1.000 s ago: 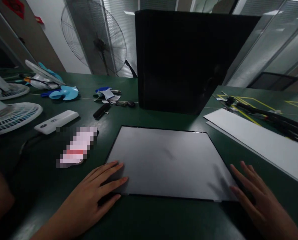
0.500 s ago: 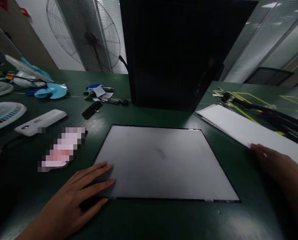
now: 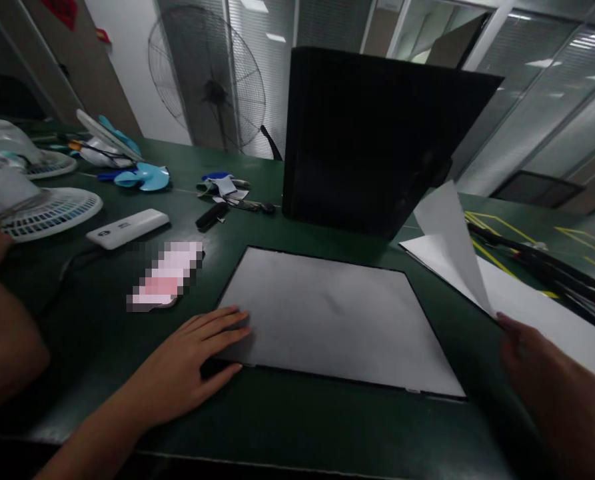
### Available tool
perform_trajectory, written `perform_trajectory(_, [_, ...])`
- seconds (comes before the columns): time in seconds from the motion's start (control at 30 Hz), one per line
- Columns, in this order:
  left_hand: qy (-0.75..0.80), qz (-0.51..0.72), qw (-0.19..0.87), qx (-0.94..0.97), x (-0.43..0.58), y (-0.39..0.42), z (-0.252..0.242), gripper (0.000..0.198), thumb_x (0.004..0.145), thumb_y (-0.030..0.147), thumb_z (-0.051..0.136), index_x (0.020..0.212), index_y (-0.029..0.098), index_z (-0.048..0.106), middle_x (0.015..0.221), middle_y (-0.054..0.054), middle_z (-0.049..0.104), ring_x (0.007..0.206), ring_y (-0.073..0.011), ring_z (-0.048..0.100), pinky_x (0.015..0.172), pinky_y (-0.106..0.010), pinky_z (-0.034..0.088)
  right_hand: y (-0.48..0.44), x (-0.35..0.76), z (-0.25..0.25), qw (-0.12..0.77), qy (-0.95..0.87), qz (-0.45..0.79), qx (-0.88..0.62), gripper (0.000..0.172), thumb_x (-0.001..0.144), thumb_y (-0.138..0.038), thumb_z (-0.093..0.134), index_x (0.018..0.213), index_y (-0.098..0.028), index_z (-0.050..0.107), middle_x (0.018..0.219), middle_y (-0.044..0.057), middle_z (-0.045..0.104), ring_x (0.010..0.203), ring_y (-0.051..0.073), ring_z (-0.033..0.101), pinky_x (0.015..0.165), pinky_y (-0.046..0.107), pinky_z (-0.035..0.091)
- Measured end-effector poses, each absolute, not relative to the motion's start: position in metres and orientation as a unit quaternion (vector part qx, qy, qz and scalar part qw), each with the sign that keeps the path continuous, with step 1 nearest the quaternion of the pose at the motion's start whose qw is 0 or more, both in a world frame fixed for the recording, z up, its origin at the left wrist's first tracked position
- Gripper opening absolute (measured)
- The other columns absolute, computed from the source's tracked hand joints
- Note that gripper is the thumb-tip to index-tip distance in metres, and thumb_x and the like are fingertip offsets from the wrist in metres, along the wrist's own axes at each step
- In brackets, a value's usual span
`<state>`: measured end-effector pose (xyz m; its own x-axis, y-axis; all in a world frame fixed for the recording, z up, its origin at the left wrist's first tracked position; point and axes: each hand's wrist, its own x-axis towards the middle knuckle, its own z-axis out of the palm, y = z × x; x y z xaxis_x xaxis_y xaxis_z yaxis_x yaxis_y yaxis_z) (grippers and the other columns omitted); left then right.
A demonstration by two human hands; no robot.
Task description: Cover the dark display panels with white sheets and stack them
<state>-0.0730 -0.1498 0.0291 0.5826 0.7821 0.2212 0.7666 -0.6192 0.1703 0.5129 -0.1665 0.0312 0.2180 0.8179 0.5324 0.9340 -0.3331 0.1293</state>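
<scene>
My left hand [image 3: 190, 363] lies open, its fingers spread over the left front corner of a thin grey-white rectangular panel [image 3: 337, 320] with a narrow black border. The panel rests flat on the green tabletop [image 3: 357, 433]. On the right, my right hand [image 3: 557, 387] pinches the near edge of a thin white sheet [image 3: 452, 243]. That sheet curls up at its far end, above more white sheets [image 3: 547, 300] lying on the table. The right fingertips are a little blurred.
A large black monitor-like box [image 3: 367, 147] stands behind the panel. Left are a pixelated phone [image 3: 170, 273], a white power bank [image 3: 127, 229], a black object [image 3: 212, 217], blue fan blades [image 3: 144, 177] and a white fan grille [image 3: 60, 213]. Another person's arm [image 3: 7, 340] reaches in at far left.
The white sheet has been lifted, its far end rising off the others in my right hand's pinch. My left hand stays on the panel. The view has shifted, and another person's arm now shows at left.
</scene>
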Motion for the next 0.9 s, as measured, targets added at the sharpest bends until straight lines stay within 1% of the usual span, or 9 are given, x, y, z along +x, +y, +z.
perform_trajectory(0.07, [0.448,0.148,0.039,0.881,-0.072,-0.151,0.030,0.060,0.093,0.040,0.064,0.150,0.033,0.047,0.153,-0.005,0.053,0.138,-0.0266,0.053,0.112,-0.049,0.048,-0.186,0.479,0.031,0.143,-0.650,-0.245,-0.704,0.049,0.097,-0.042,0.039,0.144,-0.037,0.053,0.113,0.008,0.075,0.085,0.033,0.072,0.061,0.049,0.053])
perform_trajectory(0.13, [0.470,0.159,0.046,0.867,-0.071,-0.153,0.029,0.071,0.092,0.043,0.066,0.156,0.031,0.037,0.155,-0.007,0.050,0.136,-0.0274,0.055,0.111,-0.048,0.048,-0.201,0.449,0.030,0.169,-0.733,-0.209,-0.624,0.054,0.095,-0.036,0.042,0.148,-0.041,0.047,0.136,0.003,0.065,0.110,0.031,0.069,0.084,0.051,0.057])
perform_trajectory(0.2, [0.492,0.165,0.049,0.853,-0.070,-0.154,0.028,0.082,0.090,0.047,0.067,0.160,0.028,0.027,0.159,-0.011,0.044,0.137,-0.0297,0.054,0.111,-0.049,0.048,-0.209,0.424,0.028,0.183,-0.782,-0.179,-0.568,0.060,0.093,-0.029,0.043,0.151,-0.041,0.044,0.147,-0.002,0.056,0.126,0.030,0.061,0.104,0.054,0.050])
perform_trajectory(0.27, [0.512,0.167,0.048,0.841,-0.070,-0.155,0.026,0.090,0.089,0.050,0.067,0.162,0.026,0.020,0.163,-0.013,0.037,0.139,-0.0321,0.051,0.112,-0.050,0.047,-0.213,0.405,0.022,0.191,-0.796,-0.166,-0.549,0.063,0.092,-0.022,0.044,0.152,-0.041,0.044,0.150,-0.003,0.053,0.134,0.030,0.054,0.113,0.058,0.041])
perform_trajectory(0.5, [0.536,0.186,0.032,0.823,-0.067,-0.157,0.025,0.104,0.085,0.053,0.068,0.164,0.022,0.007,0.171,-0.016,0.012,0.146,-0.0394,0.040,0.112,-0.056,0.045,-0.210,0.375,-0.003,0.250,-0.786,-0.153,-0.544,0.051,0.095,-0.022,0.055,0.143,-0.041,0.054,0.137,-0.004,0.064,0.127,0.027,0.060,0.114,0.063,0.037])
perform_trajectory(0.63, [0.531,0.201,0.037,0.823,-0.067,-0.158,0.025,0.110,0.082,0.057,0.070,0.164,0.026,0.003,0.171,-0.015,0.006,0.144,-0.0423,0.042,0.106,-0.053,0.051,-0.209,0.379,-0.001,0.217,-0.827,-0.124,-0.504,0.046,0.097,-0.021,0.053,0.137,-0.041,0.061,0.136,-0.006,0.064,0.127,0.025,0.061,0.114,0.057,0.040])
perform_trajectory(0.7, [0.519,0.207,0.038,0.828,-0.068,-0.158,0.025,0.105,0.085,0.055,0.068,0.164,0.030,0.005,0.172,-0.013,0.006,0.143,-0.0427,0.042,0.102,-0.053,0.054,-0.208,0.379,0.000,0.202,-0.838,-0.118,-0.492,0.044,0.098,-0.022,0.053,0.136,-0.040,0.062,0.137,-0.006,0.064,0.128,0.025,0.060,0.112,0.055,0.042])
perform_trajectory(0.8, [0.513,0.195,0.051,0.834,-0.069,-0.158,0.025,0.081,0.091,0.049,0.062,0.161,0.039,0.022,0.172,-0.006,0.005,0.136,-0.0409,0.051,0.097,-0.053,0.057,-0.207,0.376,0.002,0.191,-0.847,-0.102,-0.485,0.041,0.098,-0.024,0.054,0.136,-0.039,0.063,0.140,-0.005,0.062,0.130,0.024,0.058,0.106,0.050,0.049])
perform_trajectory(0.9, [0.508,0.190,0.060,0.838,-0.069,-0.158,0.026,0.063,0.099,0.045,0.049,0.159,0.040,0.028,0.172,-0.003,0.005,0.136,-0.0377,0.052,0.102,-0.051,0.055,-0.207,0.373,0.005,0.187,-0.850,-0.084,-0.485,0.040,0.098,-0.027,0.055,0.135,-0.038,0.064,0.140,-0.005,0.062,0.132,0.025,0.056,0.103,0.047,0.052])
